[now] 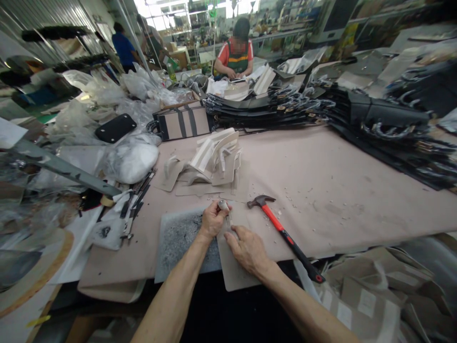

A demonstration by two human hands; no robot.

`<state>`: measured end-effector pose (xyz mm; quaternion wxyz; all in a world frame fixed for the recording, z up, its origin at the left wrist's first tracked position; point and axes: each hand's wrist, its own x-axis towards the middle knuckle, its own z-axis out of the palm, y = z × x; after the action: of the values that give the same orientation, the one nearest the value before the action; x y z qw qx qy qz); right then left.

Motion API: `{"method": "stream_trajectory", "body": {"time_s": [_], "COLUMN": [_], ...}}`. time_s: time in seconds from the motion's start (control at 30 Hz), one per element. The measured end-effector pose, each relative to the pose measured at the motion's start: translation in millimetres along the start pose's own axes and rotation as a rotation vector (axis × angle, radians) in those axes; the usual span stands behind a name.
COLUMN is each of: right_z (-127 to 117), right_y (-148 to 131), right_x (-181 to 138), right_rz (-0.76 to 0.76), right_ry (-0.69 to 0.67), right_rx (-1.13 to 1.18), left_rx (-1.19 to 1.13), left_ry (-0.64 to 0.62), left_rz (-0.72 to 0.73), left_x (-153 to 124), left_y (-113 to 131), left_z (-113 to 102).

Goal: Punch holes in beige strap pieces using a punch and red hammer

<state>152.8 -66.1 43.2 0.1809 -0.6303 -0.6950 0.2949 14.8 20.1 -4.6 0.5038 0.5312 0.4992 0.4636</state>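
Note:
My left hand [212,221] is closed around a short rod-like tool [223,205] with a pale, wrapped-looking top and a thin lower shaft; its lower tip is hard to make out. Under the tool lies a flat beige panel [233,276] with rounded corners, overhanging the table's front edge. My right hand [250,250] holds this panel, thumb and fingers bent close to the tool's lower end. Left of the panel is a grey, heavily pitted board [178,243]. A claw hammer [274,219] with a red and black handle lies to the right, touched by neither hand.
Beige shaped pieces [214,159] are heaped beyond my hands. Stacked black bag parts [264,109] line the back and right. Plastic bags [132,157] and thin metal tools [137,202] lie left. A person [233,55] sits across the table. Small pale scraps dot the tabletop [321,190].

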Motion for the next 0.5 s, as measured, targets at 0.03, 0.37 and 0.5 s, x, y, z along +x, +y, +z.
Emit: {"method": "stream_trajectory", "body": {"time_s": [0.03, 0.37, 0.5], "right_z": [-2, -59, -70], "right_y": [1, 100, 117], "right_x": [0, 2, 2], "right_rz": [-0.025, 0.107, 0.313], "right_ry": [-0.007, 0.221, -0.030], "right_rx": [0.011, -0.387, 0.063], "left_rx": [0.014, 0.246, 0.272], "left_ry": [0.002, -0.048, -0.109], "left_rz": [0.010, 0.202, 0.208], "left_x": [0, -9, -8], "left_y": [0, 10, 11], "left_z": [0, 2, -2]}}
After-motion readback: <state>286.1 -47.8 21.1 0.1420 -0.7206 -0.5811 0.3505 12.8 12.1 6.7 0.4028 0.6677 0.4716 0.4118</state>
